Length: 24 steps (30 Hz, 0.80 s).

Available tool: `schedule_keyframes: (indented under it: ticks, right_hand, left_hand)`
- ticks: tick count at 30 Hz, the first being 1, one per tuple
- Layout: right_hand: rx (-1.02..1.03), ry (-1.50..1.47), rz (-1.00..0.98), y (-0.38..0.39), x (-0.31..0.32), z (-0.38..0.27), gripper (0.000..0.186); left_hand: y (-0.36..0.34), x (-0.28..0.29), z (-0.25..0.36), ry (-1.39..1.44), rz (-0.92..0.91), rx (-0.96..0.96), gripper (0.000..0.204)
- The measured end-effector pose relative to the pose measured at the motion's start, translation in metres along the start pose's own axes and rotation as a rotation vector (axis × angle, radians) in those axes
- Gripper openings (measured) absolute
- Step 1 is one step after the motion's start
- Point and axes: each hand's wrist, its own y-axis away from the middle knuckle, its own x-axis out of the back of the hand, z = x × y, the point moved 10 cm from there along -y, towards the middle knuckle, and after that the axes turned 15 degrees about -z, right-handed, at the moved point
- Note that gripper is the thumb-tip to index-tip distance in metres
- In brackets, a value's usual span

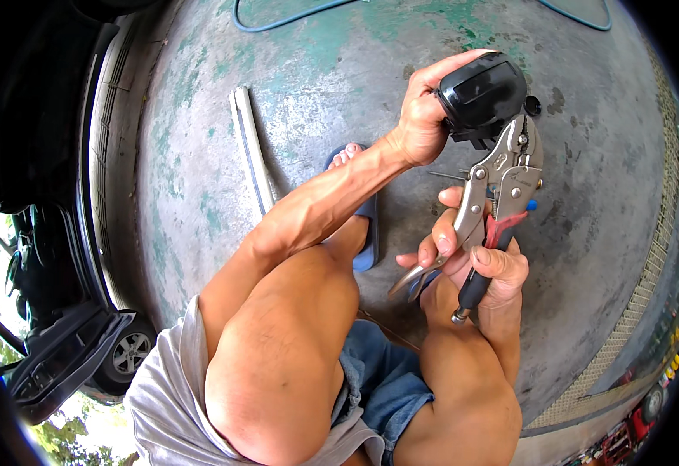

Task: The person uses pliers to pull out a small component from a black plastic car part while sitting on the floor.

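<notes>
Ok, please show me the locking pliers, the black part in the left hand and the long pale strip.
Locking pliers (512,186): head view, on the metal body.
Black part (483,93): head view, on its glossy side.
Long pale strip (251,147): head view, near mid-length.

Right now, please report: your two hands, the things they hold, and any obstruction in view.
Left hand gripping glossy black rounded housing. Right hand holding silver metal locking pliers. Pliers' head overlaps housing's lower edge, hiding part; clamping unclear.

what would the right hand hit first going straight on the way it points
The right hand, led by its locking pliers, would probably meet the black part in the left hand first; whether the jaws touch it is unclear.
</notes>
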Motion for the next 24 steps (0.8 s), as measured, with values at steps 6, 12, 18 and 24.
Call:
schedule_keyframes:
  ticks: [6,12,18,24]
  right_hand:
    - [-0.004,0.072,0.059,0.003,0.004,-0.002,0.067]
    - [-0.011,0.123,0.104,0.006,0.009,0.001,0.064]
    - [-0.032,0.006,-0.051,0.007,0.004,0.006,0.061]
    - [-0.059,-0.077,-0.063,0.006,-0.003,0.008,0.061]
  left_hand:
    - [0.002,0.002,-0.001,-0.055,-0.004,0.009,0.052]
    - [0.007,0.008,-0.011,-0.065,-0.001,0.025,0.052]
    - [0.001,0.0,-0.003,-0.134,-0.048,0.021,0.06]
    - [-0.001,0.0,0.003,-0.2,-0.101,0.009,0.068]
